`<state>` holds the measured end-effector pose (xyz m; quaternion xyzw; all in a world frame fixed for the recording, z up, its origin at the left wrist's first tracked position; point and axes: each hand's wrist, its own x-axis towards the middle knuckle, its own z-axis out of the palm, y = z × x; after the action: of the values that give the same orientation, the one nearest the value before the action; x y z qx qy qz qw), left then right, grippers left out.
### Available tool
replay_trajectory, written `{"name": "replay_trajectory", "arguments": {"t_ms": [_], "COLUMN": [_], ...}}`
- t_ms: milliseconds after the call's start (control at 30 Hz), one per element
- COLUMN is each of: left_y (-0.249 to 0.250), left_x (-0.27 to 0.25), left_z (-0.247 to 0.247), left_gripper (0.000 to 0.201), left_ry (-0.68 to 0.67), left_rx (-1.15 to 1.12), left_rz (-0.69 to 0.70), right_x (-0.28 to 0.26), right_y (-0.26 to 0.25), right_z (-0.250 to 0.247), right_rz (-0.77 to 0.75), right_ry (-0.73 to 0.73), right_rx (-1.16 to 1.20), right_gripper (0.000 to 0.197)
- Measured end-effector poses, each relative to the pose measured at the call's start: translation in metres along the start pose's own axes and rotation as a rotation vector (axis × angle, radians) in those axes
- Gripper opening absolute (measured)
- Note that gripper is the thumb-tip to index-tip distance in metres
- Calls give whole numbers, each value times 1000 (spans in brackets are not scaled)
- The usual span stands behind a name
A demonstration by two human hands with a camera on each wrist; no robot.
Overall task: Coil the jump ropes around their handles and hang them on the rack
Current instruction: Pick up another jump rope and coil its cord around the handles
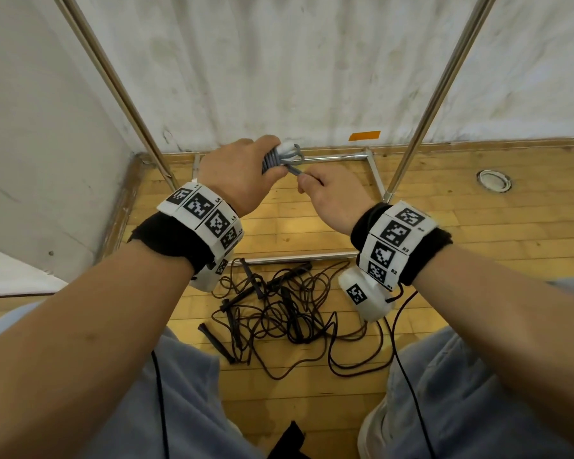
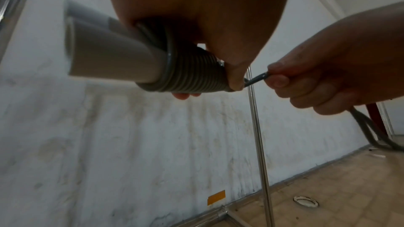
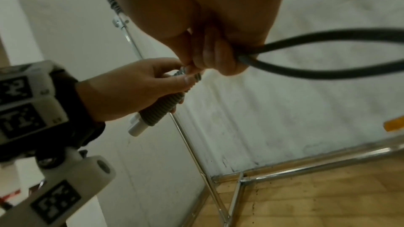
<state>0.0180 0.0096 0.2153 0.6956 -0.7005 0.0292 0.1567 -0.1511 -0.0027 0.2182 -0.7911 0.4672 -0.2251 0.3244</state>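
Observation:
My left hand (image 1: 242,173) grips a pair of white jump-rope handles (image 2: 104,51) with grey rope coiled tightly round them (image 2: 192,77). The same bundle (image 3: 161,108) shows in the right wrist view, held by my left hand (image 3: 135,89). My right hand (image 1: 328,197) pinches the grey rope's loose end (image 2: 258,78) close beside the coil, and a loop of that rope (image 3: 328,54) trails out behind its fingers. Both hands are held above the floor, in front of the metal rack (image 1: 441,94). A tangle of dark jump ropes with black handles (image 1: 279,309) lies on the floor below.
The rack's slanted steel poles (image 1: 113,81) rise left and right, and its base frame (image 1: 338,157) sits on the wooden floor against a white wall. An orange tape strip (image 1: 364,135) marks the wall. A round metal floor fitting (image 1: 493,180) lies to the right.

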Motion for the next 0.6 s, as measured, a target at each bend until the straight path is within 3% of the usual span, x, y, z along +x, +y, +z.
{"name": "replay_trajectory", "arguments": {"t_ms": [100,267,400,600], "left_y": [3,9,20,33], "left_x": [0,-2,-8,-15], "left_z": [2,3,6,-3], "left_gripper": [41,18,20,32], "left_ry": [-40,-98,-112,6], "left_rx": [-1,8,4,-39], "left_rz": [-3,-1,51,208], "right_x": [-1,-5,-2,8], "right_y": [-2,-4,-3,-1], "right_z": [-2,-9,-12,-25], "right_rz": [-37,-125,-149,-69], "right_ry": [-40,-75,36,182], "right_rx": [-109,-237,-267,-215], "right_gripper": [26,22,31,30]}}
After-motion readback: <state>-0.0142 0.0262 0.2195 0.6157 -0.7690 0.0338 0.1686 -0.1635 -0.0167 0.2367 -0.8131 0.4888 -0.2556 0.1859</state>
